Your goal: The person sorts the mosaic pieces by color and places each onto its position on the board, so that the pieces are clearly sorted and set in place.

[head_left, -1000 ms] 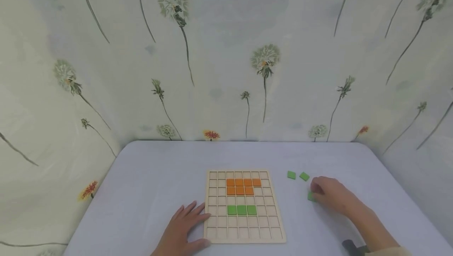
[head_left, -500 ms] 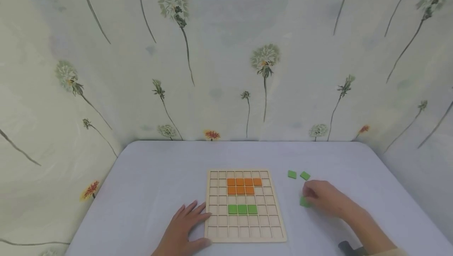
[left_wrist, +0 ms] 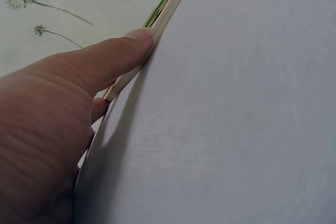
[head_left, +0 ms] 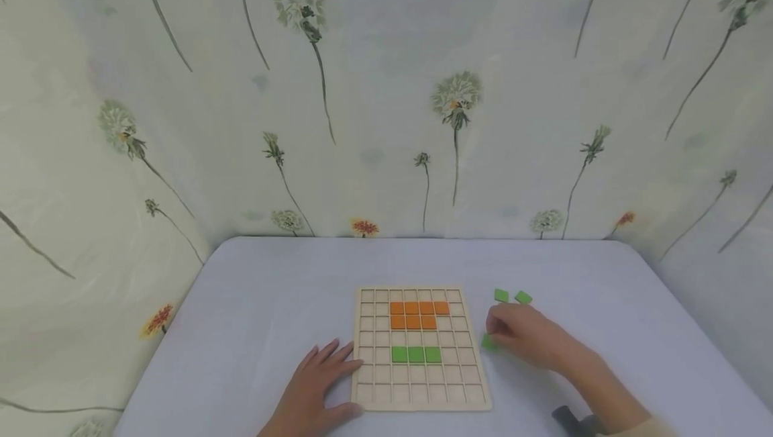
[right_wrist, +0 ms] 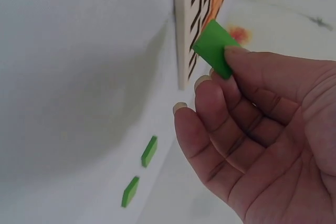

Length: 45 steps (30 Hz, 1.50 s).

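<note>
A green square tile (right_wrist: 214,45) is pinched between the thumb and index finger of my right hand (head_left: 534,335), just off the right edge of the wooden grid board (head_left: 417,401). In the right wrist view the other fingers of that hand (right_wrist: 262,114) are bent loosely below the tile. My left hand (head_left: 314,386) rests at the board's left edge, fingers spread and thumb touching the rim. The left wrist view shows its thumb (left_wrist: 121,59) lying against the board's side (left_wrist: 170,11). On the board sit two rows of orange tiles (head_left: 413,321) and one row of three green tiles (head_left: 416,354).
Two loose green tiles (head_left: 501,295) lie on the white table (head_left: 272,303) beyond my right hand. A dark object (head_left: 570,420) shows under the right forearm. Behind the table hangs a cloth (head_left: 374,88) printed with dandelions.
My right hand has moved left with the green tile, from near the loose tiles' right side to the board's right edge. My left hand has stayed in place on the board.
</note>
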Tool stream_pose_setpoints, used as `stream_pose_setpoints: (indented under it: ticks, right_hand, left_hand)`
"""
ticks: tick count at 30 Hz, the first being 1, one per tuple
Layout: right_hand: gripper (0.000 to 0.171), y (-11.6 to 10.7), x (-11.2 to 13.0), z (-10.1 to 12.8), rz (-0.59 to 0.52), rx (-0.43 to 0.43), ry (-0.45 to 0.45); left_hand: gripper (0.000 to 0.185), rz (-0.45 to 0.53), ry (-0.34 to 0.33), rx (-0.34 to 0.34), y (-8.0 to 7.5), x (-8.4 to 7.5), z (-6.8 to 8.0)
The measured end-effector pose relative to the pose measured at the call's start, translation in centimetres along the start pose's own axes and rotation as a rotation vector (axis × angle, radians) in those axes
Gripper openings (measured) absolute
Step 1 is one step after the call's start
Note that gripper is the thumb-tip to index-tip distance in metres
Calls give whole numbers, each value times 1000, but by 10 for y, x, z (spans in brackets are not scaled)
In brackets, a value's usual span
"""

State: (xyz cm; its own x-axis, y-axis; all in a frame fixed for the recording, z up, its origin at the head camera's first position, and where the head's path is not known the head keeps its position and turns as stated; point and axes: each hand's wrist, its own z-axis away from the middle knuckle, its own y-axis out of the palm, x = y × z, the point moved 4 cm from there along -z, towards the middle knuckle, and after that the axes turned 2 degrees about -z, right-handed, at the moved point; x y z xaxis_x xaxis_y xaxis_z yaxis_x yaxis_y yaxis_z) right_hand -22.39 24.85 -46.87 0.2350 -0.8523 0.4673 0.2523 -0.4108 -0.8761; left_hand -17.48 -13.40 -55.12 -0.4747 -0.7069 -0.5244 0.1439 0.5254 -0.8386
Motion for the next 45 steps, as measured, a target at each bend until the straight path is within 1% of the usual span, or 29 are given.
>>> stream_pose_setpoints:
  ticks: [7, 13, 19, 23, 27, 33, 40, 45]
  right_hand:
    - [19, 7, 21, -8, -14, -3, -104]
    - [21, 19, 33, -15, -13, 27, -140]
    - [20, 26, 42, -22, 13, 26, -190]
    - [16, 31, 46, -25, 18, 42, -183]
    - [16, 36, 47, -27, 36, 57, -165]
    - [18, 38, 49, -26, 39, 68, -179]
    - [17, 36, 53, -22, 80, 52, -212]
    - [19, 38, 53, -21, 88, 46, -206]
  left_hand:
    - [67, 24, -5, -2, -2, -1, -1]
    - [68, 32, -27, 23, -2, -1, -1]
    - [68, 18, -3, -7, -3, -2, -1]
    - [68, 14, 7, -14, -4, -2, 0]
    - [68, 16, -5, -4, -2, -1, 0]
    - [68, 24, -10, 1, -3, -2, 0]
    - [68, 38, -23, 3, -3, -2, 0]
    - [68, 39, -24, 2, -1, -2, 0]
